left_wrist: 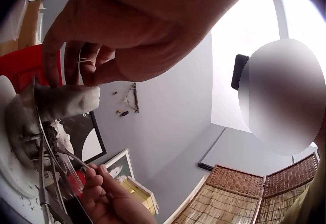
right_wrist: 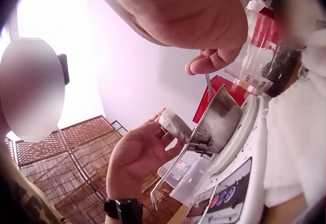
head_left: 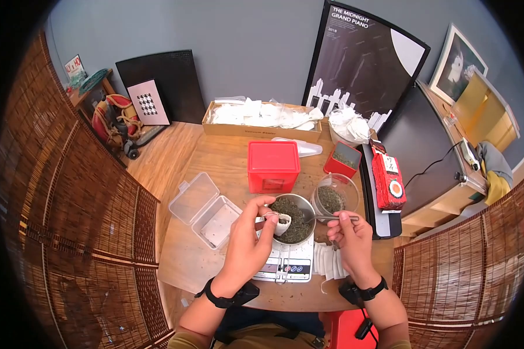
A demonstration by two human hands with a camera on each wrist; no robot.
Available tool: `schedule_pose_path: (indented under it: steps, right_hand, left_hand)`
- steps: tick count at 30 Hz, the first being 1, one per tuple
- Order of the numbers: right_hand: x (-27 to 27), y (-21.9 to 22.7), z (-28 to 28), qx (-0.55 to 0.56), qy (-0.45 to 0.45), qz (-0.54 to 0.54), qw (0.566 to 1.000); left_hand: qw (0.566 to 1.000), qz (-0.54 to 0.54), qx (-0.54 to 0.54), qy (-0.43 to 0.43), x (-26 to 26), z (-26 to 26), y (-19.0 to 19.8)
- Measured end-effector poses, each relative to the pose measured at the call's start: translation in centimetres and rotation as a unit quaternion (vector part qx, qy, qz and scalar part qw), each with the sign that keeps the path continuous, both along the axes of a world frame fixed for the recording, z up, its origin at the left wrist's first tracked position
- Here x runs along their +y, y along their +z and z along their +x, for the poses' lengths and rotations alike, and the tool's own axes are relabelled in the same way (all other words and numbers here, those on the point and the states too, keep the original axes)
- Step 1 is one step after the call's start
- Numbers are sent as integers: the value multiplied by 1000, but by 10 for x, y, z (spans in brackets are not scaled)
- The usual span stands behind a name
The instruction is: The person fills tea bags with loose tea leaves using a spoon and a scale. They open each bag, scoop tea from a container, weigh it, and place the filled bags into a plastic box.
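Observation:
In the head view my left hand (head_left: 250, 250) pinches a small white drawstring tea bag (head_left: 282, 225), its mouth open, with dark dried leaves showing inside. It is held over the left part of a metal pan (right_wrist: 227, 118) filled with dried leaves. My right hand (head_left: 356, 247) grips the handle of a metal spoon (head_left: 335, 217) from the right, the spoon's head reaching over the pan's right rim. The pan sits on a white kitchen scale (head_left: 301, 263), its wire handles pointing toward me. In the left wrist view the bag (left_wrist: 71, 101) hangs beneath my thumb and fingers.
Right of the scale lies a row of flat white bags (head_left: 329, 262). A clear tub of leaves (head_left: 351, 192) and a small red tin (head_left: 337, 170) stand behind them. Beyond the pan is a large red tin (head_left: 273, 166); at left, an open plastic box (head_left: 216, 222). A cardboard box (head_left: 256, 131) stands farther back.

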State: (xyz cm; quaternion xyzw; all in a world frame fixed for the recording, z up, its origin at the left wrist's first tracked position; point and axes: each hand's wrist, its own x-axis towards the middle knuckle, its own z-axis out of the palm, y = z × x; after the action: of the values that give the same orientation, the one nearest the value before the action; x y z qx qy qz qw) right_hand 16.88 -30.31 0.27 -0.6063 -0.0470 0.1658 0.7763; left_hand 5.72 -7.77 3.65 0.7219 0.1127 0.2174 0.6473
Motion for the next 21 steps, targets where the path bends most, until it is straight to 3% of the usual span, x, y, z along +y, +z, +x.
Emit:
schedule_pose_path:
  steps: [12, 21]
  right_hand:
    - [1, 37, 4, -7, -17, 62, 998]
    - [12, 57, 1, -68, 53, 34, 996]
  left_hand:
    - [1000, 10, 6, 5, 2, 4, -2]
    - [1000, -19, 5, 13, -1, 12, -9]
